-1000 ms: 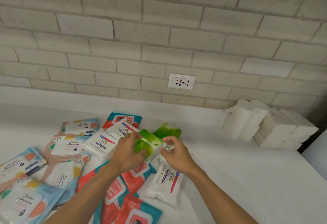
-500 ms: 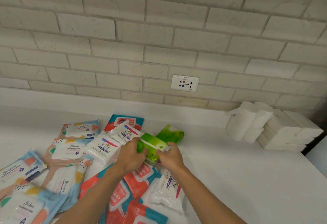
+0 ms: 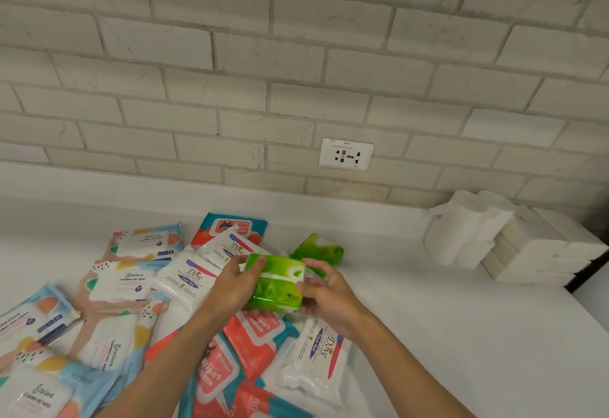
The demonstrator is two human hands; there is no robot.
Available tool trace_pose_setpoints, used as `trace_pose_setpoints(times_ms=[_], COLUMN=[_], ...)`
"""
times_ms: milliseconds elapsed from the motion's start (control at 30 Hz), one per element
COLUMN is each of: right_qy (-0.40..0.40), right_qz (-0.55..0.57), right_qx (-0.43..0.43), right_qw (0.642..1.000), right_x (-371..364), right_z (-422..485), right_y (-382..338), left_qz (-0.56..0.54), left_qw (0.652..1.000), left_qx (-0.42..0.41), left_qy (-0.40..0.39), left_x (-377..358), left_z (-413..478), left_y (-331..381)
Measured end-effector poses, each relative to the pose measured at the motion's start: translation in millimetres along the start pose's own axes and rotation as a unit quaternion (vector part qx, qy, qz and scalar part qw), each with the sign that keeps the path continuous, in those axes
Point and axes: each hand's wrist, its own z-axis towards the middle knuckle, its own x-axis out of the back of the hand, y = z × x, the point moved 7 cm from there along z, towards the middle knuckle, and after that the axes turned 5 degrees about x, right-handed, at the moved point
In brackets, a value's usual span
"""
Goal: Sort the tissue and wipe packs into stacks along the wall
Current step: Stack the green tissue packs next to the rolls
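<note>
I hold a green tissue pack (image 3: 276,282) between both hands above the pile. My left hand (image 3: 230,289) grips its left end and my right hand (image 3: 324,295) its right end. A second green pack (image 3: 319,247) lies on the counter just behind. Under my hands lie red wipe packs (image 3: 250,335), white Dove packs (image 3: 189,280) and a further Dove pack (image 3: 318,356). Pastel Stalove packs (image 3: 115,289) spread to the left. White tissue rolls (image 3: 468,229) and stacked white tissue packs (image 3: 540,249) stand against the wall at the right.
The white counter (image 3: 445,335) runs to a brick wall with a wall socket (image 3: 346,154). The counter's right edge drops off by a dark gap (image 3: 590,274) beyond the white stacks.
The green pack has been lifted and turned flatter between both hands, which have closed in on its ends. The view has shifted slightly.
</note>
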Motion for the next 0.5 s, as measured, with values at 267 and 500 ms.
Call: trace_pose_setpoints(times_ms=[267,500], right_qy=[0.008,0.173], right_qz=[-0.164,-0.447], right_qx=[0.032,0.021], right_qw=[0.986,0.878], right_x=[19,86], right_z=[26,83], right_y=[-32,-41], left_qz=[-0.033,-0.036], left_qw=[0.998,0.996], left_qx=[0.011,0.027], left_qy=[0.051,0.081], left_x=[17,33], left_z=[3,7], left_y=[-11,-21])
